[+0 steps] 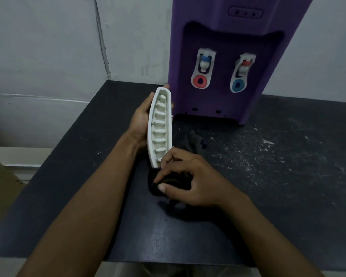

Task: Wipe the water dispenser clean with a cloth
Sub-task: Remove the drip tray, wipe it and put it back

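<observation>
A purple water dispenser (224, 56) stands at the back of a dark table (88, 196), with two white taps on its front. My left hand (141, 118) grips a white slotted drip tray (160, 126), held on edge in front of the dispenser's left side. My right hand (188, 180) holds a dark cloth (168, 181) bunched under its fingers, pressed against the tray's lower end. Another dark piece of cloth (194, 140) lies on the table behind my right hand.
Pale walls stand behind the table and to its left. The tabletop to the right is scratched and speckled with white flecks (268, 142). A brown board (2, 192) leans at the lower left, off the table's edge.
</observation>
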`<state>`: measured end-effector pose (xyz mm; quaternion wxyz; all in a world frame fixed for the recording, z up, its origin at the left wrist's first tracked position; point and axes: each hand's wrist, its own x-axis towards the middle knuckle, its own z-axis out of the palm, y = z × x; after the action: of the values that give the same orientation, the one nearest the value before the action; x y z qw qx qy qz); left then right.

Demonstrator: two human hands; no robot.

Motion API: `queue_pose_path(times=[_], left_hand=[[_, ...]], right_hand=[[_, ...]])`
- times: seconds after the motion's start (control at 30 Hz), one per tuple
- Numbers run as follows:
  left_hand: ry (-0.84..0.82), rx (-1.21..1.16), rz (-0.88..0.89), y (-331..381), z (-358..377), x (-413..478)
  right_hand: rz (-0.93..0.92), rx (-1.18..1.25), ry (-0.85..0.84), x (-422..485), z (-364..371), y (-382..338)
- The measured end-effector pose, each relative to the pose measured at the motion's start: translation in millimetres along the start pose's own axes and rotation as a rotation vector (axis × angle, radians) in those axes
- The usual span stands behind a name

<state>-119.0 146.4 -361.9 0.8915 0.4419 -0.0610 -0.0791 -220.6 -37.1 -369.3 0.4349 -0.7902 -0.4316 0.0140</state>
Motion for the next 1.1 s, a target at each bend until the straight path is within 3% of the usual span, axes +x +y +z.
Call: queue_pose_path(times=[0.17,0.27,0.33,0.47,0.53,0.67,0.77,0.9,1.1], left_hand=[[0.036,-0.057,0.058,4,7,2],[0.119,-0.055,0.085,0,17,0],[0.198,-0.025,0.077,-2,22,1],[0.239,0.151,0.187,-5,24,2],[0.162,0.3,0.162,-10,27,-1],[-0.152,0.722,-0.133,-38,-4,12],[-0.39,1.179,-0.141,-35,3,1],[-0.502,1.658,-0.034,-31,29,-18],[-0.576,1.701,0.137,-32,34,-19]], right_hand=[[0.299,0.229,0.427,34,-18,15],[0.497,0.181,0.222,52,-28,20],[0.483,0.149,0.11,59,-29,19],[0.431,0.308,0.231,62,-30,22],[0.446,0.437,0.386,62,-39,25],[0.48,0.585,0.618,59,-62,33],[0.49,0.613,0.669,45,-74,42],[0.511,0.713,0.733,24,-70,56],[0.492,0.781,0.638,7,-69,72]])
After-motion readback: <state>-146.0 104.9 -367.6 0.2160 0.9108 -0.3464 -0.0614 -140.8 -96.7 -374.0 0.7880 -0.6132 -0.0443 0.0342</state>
